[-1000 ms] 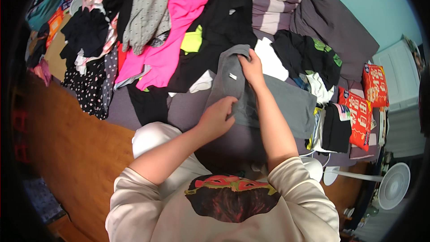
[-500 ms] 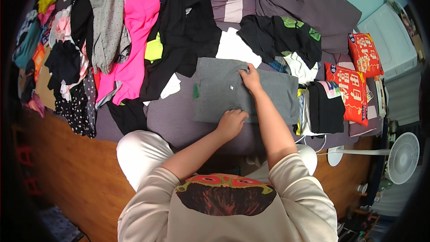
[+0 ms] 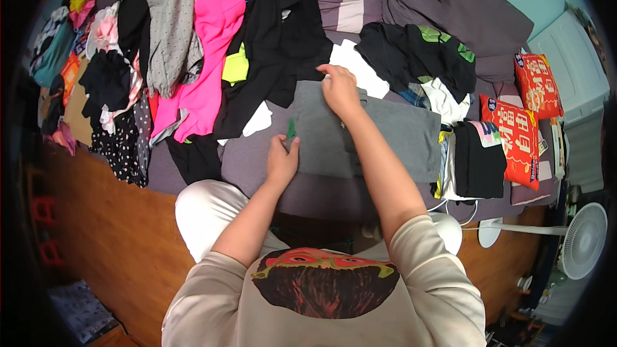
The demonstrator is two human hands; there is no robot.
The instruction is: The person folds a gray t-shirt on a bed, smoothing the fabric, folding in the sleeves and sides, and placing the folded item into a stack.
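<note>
A grey folded garment (image 3: 398, 132) lies flat on the purple-grey couch in front of me, with a small green mark at its left edge. My right hand (image 3: 340, 93) rests over the garment's far edge, its fingers loosely bent and nothing visible held in them. Beside the left edge, just below the green mark, is my left hand (image 3: 283, 162), thumb and forefinger apart. A white cloth (image 3: 360, 67) lies just beyond the garment. To its right stands a stack of folded clothes with a black folded garment (image 3: 479, 164) at its outer side.
Loose clothes cover the couch at left, among them a bright pink garment (image 3: 218, 38) and a black one (image 3: 289, 38). A black and green garment (image 3: 418, 51) lies at the back. Red packages (image 3: 511, 138) sit at right, near a white fan (image 3: 581, 241).
My left hand has moved from the garment's near edge to its left edge. My right hand has shifted left and away, toward the far edge. The whole view has slid slightly right.
</note>
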